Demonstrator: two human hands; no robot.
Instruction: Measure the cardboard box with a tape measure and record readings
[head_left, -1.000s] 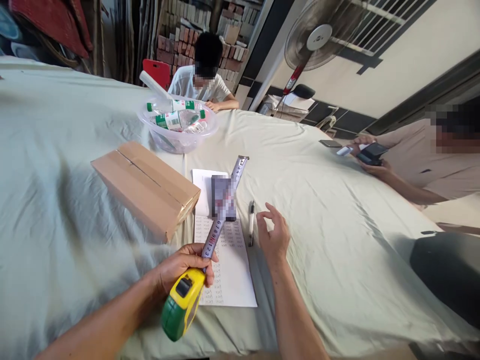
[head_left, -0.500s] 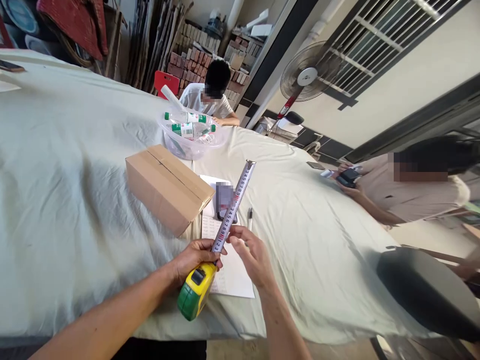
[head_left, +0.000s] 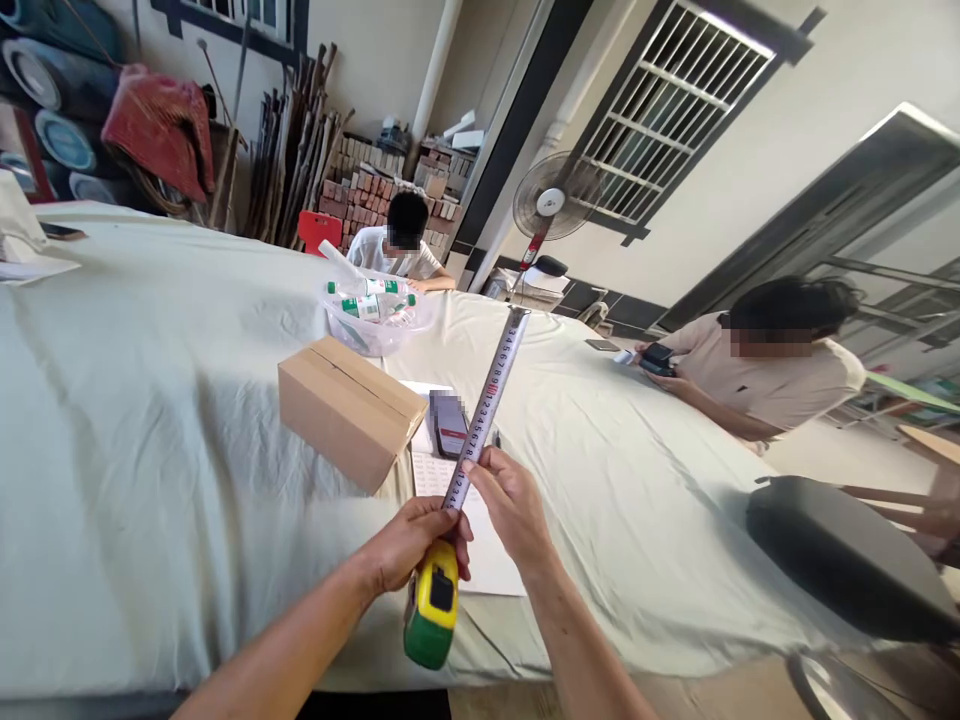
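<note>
A yellow and green tape measure (head_left: 431,605) hangs over the near table edge, its silver blade (head_left: 491,385) drawn out and slanting up to the right. My left hand (head_left: 411,540) is closed round the blade where it leaves the case. Higher up, my right hand (head_left: 516,505) pinches the blade between thumb and fingers. Beneath the hands lies a printed sheet of paper (head_left: 495,565). A phone (head_left: 448,425) rests at its far end, partly behind the blade, with a pen (head_left: 496,438) mostly hidden by it. To the left sits a closed cardboard box (head_left: 341,415).
A clear plastic basin (head_left: 379,335) with several bottles stands behind the box on the cloth-covered table (head_left: 150,450). One person (head_left: 405,240) sits at the far side; another (head_left: 772,370) holds a dark object at right. A black stool seat (head_left: 847,555) is at lower right.
My right thumb and fingers have closed on the blade, having been beside it before. The tape case has turned more upright and shifted right. The camera view has tilted up.
</note>
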